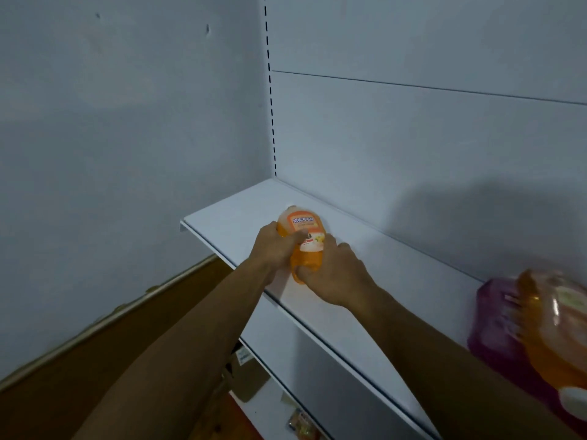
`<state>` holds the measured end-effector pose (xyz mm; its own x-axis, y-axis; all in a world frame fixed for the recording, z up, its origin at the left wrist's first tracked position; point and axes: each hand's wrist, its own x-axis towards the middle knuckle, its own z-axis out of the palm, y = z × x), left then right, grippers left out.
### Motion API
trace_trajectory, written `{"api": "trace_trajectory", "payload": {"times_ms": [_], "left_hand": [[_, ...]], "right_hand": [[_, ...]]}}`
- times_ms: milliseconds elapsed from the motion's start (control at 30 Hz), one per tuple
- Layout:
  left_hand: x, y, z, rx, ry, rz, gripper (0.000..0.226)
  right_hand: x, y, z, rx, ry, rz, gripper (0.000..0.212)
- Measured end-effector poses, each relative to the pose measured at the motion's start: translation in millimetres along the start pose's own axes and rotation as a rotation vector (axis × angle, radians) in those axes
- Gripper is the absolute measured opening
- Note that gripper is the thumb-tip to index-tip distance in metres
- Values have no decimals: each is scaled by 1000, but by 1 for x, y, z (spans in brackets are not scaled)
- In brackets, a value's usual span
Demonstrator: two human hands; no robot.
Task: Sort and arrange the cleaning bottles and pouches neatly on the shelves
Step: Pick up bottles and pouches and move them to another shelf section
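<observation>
We hold the orange bottle [301, 239] between both hands near the shelf's [222, 223] left end: our left hand [274, 246] has its fingers curled round the upper side, our right hand [330, 274] grips its base. A purple pouch [495, 325] and another orange bottle [559, 331] lie at the right end.

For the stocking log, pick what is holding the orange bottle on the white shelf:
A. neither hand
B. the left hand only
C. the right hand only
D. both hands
D: the left hand and the right hand both grip the orange bottle, one on each side, on the white shelf.
</observation>
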<state>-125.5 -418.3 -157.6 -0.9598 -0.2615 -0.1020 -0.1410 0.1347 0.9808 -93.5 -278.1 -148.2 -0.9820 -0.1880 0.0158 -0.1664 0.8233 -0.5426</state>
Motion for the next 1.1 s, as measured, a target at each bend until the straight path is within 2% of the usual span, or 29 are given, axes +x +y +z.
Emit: {"api": "trace_trajectory", "payload": {"times_ms": [167, 300, 433, 567, 700, 767, 867, 967, 1100], "left_hand": [[55, 3, -9, 46, 6, 14, 44], [99, 11, -19, 35, -7, -66, 81], [134, 13, -29, -111, -24, -42, 60], [160, 11, -34, -11, 15, 9, 48], [175, 6, -33, 33, 46, 41, 30], [177, 5, -31, 92, 89, 28, 32], [172, 7, -28, 167, 147, 18, 47], [157, 15, -25, 267, 175, 126, 67], [130, 26, -4, 325, 159, 310, 51]], "right_hand": [[52, -8, 8, 0, 73, 1, 79], [96, -12, 15, 44, 144, 13, 80], [136, -15, 21, 84, 193, -35, 81], [169, -14, 27, 123, 189, -61, 69], [190, -10, 29, 63, 181, -81, 61], [192, -7, 28, 26, 168, -100, 61], [185, -4, 21, -6, 128, -81, 71], [171, -1, 3, 9, 160, -77, 71], [139, 5, -32, -69, 224, -75, 65]]}}
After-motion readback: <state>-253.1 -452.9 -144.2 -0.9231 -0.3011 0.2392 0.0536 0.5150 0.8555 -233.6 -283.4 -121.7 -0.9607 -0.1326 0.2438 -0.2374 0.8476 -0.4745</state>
